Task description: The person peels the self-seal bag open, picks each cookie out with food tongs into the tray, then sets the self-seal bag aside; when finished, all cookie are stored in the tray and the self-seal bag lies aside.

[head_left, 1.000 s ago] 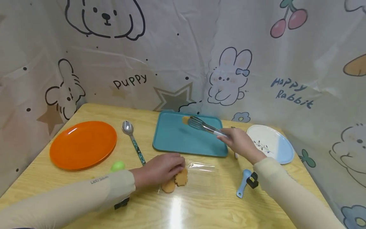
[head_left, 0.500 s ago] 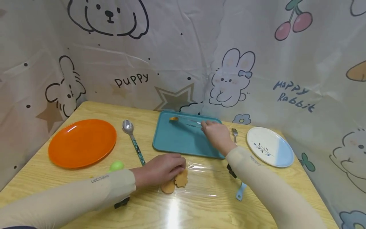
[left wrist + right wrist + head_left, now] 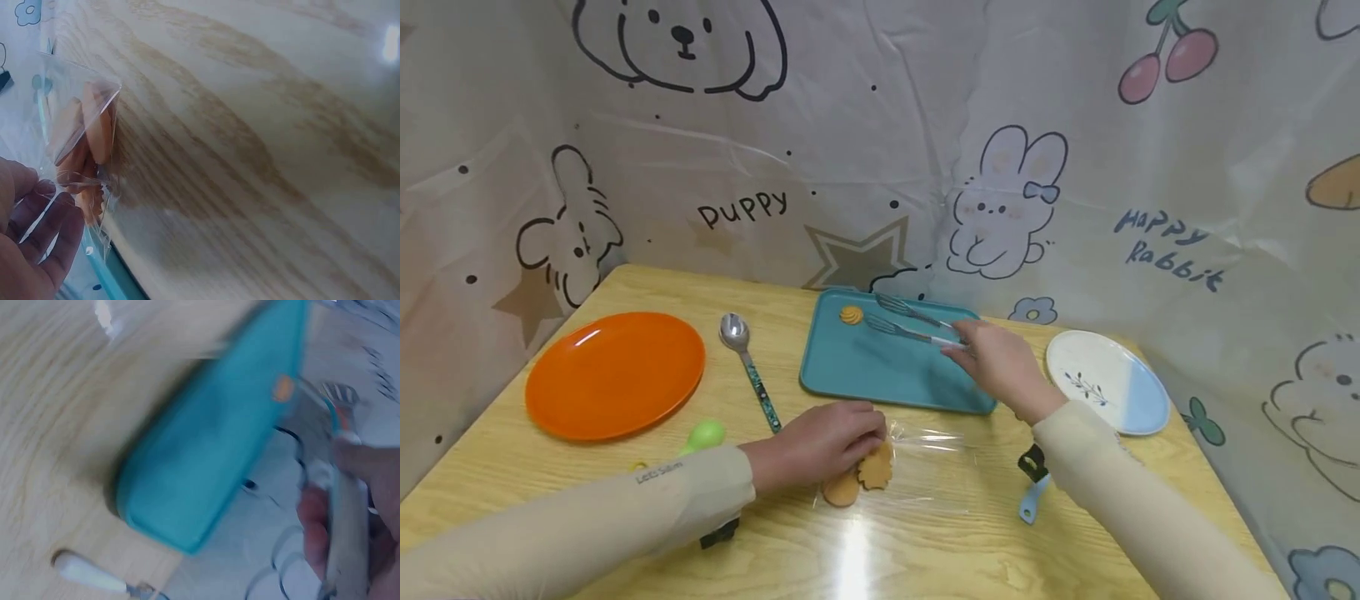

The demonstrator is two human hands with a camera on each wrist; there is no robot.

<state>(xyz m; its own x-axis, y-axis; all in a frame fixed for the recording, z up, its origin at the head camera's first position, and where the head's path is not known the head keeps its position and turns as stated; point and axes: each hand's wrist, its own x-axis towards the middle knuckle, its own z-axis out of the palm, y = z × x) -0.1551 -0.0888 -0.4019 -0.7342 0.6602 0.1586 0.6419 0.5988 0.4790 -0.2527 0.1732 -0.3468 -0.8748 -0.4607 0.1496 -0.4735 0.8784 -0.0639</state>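
My right hand (image 3: pixel 1000 367) grips a pair of metal tongs (image 3: pixel 913 333) with slotted heads, held over the teal tray (image 3: pixel 865 375). The two tong heads stand apart with nothing between them. Just left of them, a swirled cookie (image 3: pixel 851 315) lies near the tray's back left corner. In the right wrist view the tongs' pale handle (image 3: pixel 349 519) runs through the curled fingers. My left hand (image 3: pixel 827 442) pinches the edge of a clear plastic bag (image 3: pixel 69 69) in front of the tray. Several cookies (image 3: pixel 874 468) are inside the bag, partly hidden by that hand.
An orange plate (image 3: pixel 617 375) lies at the left, with a large spoon (image 3: pixel 751 367) beside it. A green object (image 3: pixel 706 433) shows behind the left sleeve. At the right are a white and blue plate (image 3: pixel 1090 375) and a light blue handle (image 3: pixel 1032 504), partly covered by the right arm.
The tongs carried the cookie leftward across the tray, then released it near the back left corner. Now they are spread and drawn back rightward. My left hand has stayed on the bag.
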